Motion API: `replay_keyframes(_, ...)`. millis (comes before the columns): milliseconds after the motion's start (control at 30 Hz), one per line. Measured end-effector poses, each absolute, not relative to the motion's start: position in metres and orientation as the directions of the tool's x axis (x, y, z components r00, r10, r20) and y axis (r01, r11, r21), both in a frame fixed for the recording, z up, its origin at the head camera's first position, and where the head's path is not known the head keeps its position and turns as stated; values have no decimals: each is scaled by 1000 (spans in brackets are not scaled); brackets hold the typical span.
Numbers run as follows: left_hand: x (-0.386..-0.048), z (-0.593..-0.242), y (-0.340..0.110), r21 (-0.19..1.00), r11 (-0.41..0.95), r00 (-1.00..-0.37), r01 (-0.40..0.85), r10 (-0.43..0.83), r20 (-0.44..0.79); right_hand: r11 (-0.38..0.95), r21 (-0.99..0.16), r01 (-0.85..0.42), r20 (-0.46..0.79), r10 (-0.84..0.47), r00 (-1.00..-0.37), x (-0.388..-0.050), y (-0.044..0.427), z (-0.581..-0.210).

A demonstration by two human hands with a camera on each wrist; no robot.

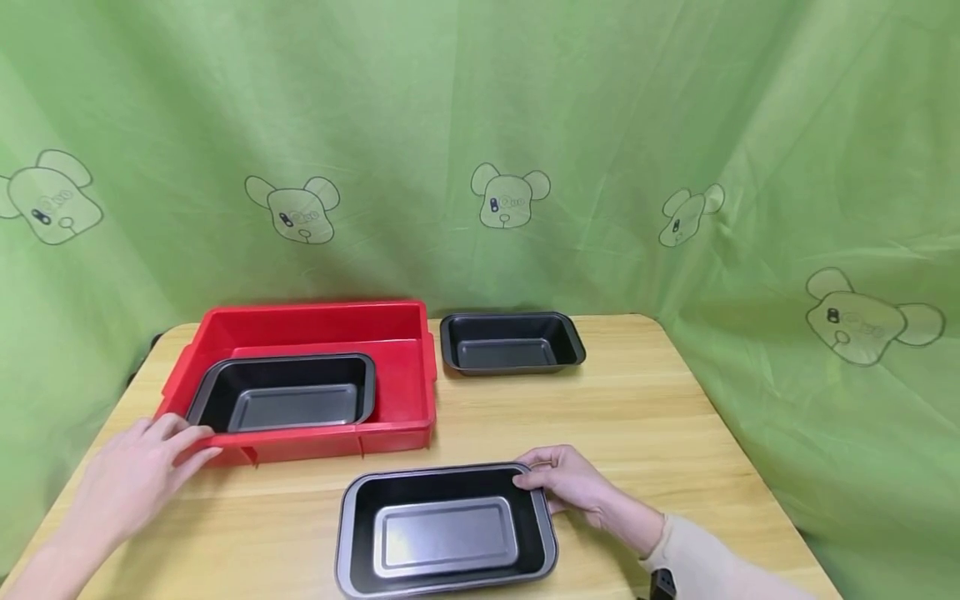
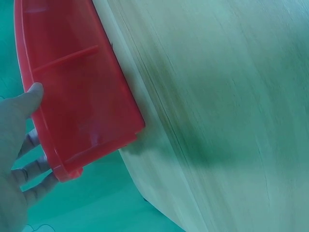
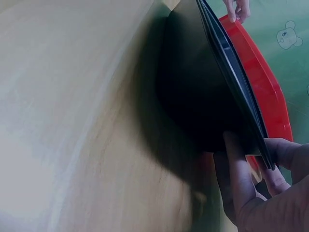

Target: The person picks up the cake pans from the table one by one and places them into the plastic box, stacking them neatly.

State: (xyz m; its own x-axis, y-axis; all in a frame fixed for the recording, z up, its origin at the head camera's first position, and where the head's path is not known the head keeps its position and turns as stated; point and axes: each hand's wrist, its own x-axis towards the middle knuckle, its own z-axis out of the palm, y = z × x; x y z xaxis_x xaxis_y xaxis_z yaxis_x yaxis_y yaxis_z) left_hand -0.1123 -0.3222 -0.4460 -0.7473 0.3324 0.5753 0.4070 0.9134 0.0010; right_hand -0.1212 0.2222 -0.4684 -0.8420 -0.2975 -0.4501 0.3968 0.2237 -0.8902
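Front and centre, here's the near pan [image 1: 446,537], a dark loaf tin above the front of the counter [image 1: 622,400], in the grip of the right hand [image 1: 570,487] at its right end! Thumb inside over the rim, the other fingers underneath and outside: a closed pinch on that far right corner. The rim looks doubled from the right wrist, so another tin might be nested in it; I can't tell. Nor can I tell whether its base touches the counter.

How will it handle? Thin metal by the look of it, so likely light and stiff, with a smooth coating that could slip a little. Not fragile, I'd say, though one corner leaves the other end free to dip; the rolled rim at the short ends looks the best place to hold.

Out to the left, the red tray [image 1: 397,437], and the left hand [image 1: 138,467] has its near left corner, fingers bent about the rim, thumb against the outer wall. Inside that tray sits a second pan [image 1: 292,407], pushed to the near left, nothing in it, bare red floor behind and to its right.

Just beside the tray, back on the counter, the far pan [image 1: 506,354] stands upright, empty. Behind everything hangs green cloth [image 1: 585,100] with cartoon heads.
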Motion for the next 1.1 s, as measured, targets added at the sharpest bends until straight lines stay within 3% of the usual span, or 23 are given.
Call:
replay_keyframes(333,-112,-447,-321,7,912,-747,410,331,576,220,-905,363,-417,-299,-858,-117,233,-462)
replay_keyframes(600,-112,-448,-321,-30,907,-705,421,348,618,221,-914,341,-396,-288,-872,-113,245,-452)
replay_keyframes(900,-112,-448,-320,-22,910,-736,413,348,580,236,-913,333,-391,-270,-880,-110,260,-443)
replay_keyframes(1100,-112,-446,-321,-32,903,-707,428,356,611,255,-913,318,-382,-263,-886,-114,263,-433)
